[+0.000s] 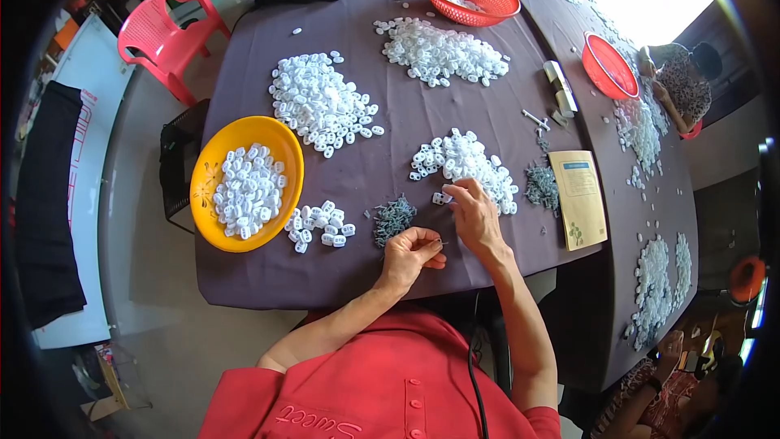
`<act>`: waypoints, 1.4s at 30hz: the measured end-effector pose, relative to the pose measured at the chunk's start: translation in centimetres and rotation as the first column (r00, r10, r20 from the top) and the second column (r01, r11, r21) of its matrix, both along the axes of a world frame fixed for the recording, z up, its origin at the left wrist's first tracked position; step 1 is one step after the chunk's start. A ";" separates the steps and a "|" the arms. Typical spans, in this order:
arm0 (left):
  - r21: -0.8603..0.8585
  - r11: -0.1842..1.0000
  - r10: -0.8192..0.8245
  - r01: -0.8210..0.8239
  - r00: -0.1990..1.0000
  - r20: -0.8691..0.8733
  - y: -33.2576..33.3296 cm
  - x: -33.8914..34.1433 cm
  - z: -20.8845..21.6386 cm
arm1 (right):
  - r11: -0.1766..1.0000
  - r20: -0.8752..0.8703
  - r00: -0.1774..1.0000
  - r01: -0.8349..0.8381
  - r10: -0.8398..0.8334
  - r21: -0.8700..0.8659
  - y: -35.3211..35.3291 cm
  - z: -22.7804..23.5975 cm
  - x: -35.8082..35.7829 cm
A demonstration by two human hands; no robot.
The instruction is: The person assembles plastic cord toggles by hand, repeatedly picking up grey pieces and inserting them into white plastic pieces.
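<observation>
My left hand (410,260) is closed near the table's front edge. A thin grey screw or nail (444,242), too small to make out surely, sticks out from its fingertips. To its right, my right hand (478,219) reaches forward with bent fingers at a small white oval plastic piece (439,197) with holes. That piece lies by the near side of a heap of similar white pieces (465,158). Just beyond my left hand is a pile of small grey screws or nails (395,218). A second grey pile (542,187) sits right of my right hand.
At left, a yellow bowl (292,187) holds white pieces, with loose ones (325,223) beside it. More heaps (317,102) and a red basket (496,12) stand farther back. A tan booklet (591,219) lies right. Other people (681,81) sit along the right-hand table.
</observation>
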State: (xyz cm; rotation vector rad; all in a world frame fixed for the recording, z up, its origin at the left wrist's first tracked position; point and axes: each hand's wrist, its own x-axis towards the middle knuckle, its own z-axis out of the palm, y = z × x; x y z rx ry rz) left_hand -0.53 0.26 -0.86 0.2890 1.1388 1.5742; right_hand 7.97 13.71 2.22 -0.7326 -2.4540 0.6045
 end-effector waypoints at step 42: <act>-0.014 1.000 0.005 -0.006 1.000 -0.007 1.0 0.2 0.2 | 0.485 -0.377 0.830 -0.151 -0.411 -0.861 -5.0 -1.7 4.4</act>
